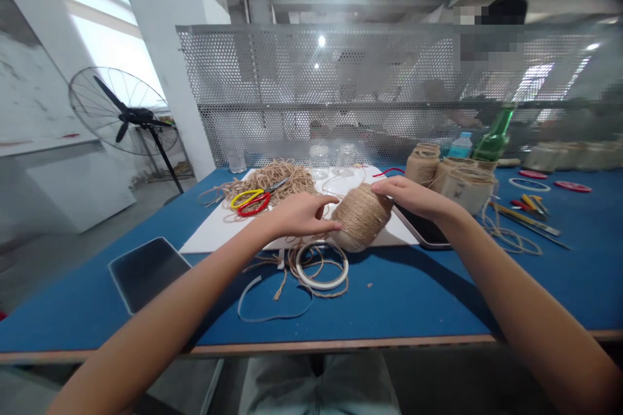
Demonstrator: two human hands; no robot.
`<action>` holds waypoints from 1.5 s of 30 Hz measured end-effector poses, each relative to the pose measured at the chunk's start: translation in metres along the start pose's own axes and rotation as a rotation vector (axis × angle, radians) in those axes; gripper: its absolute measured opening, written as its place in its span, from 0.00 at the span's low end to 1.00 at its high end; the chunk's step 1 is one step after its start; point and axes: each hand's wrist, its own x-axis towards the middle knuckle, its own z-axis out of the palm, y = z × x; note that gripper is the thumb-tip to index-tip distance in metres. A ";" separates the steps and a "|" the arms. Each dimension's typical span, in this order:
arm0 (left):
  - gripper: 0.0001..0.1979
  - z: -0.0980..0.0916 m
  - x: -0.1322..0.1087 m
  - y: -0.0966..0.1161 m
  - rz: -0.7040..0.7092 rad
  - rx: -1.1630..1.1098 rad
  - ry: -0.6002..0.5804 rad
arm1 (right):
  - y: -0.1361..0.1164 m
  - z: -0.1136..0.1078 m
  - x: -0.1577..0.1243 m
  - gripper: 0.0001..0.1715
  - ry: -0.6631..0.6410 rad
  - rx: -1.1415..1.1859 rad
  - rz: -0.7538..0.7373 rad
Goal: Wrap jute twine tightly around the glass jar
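A twine-wrapped jar (363,217) is tilted above the front edge of a white sheet (204,237). My right hand (406,194) grips its upper right end, fingers mostly hidden behind it. My left hand (309,214) is at the jar's left side, thumb and fingers apart, with a fingertip close to the twine; whether it touches is unclear. Behind my left hand, scissors with yellow and red handles (253,202) rest on a heap of loose twine (285,175). A roll of white tape (322,284) lies below the jar among twine strands.
Wrapped jars (464,188), a green bottle (494,136) and a dark tablet (423,227) are at the right. Glass jars (319,157) stand behind the sheet, before a perforated screen (292,78). Another dark flat panel (148,272) lies left. A person is beyond the screen.
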 end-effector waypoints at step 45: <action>0.31 0.011 0.003 -0.006 -0.071 0.051 -0.055 | 0.013 -0.003 0.001 0.20 -0.129 0.102 -0.124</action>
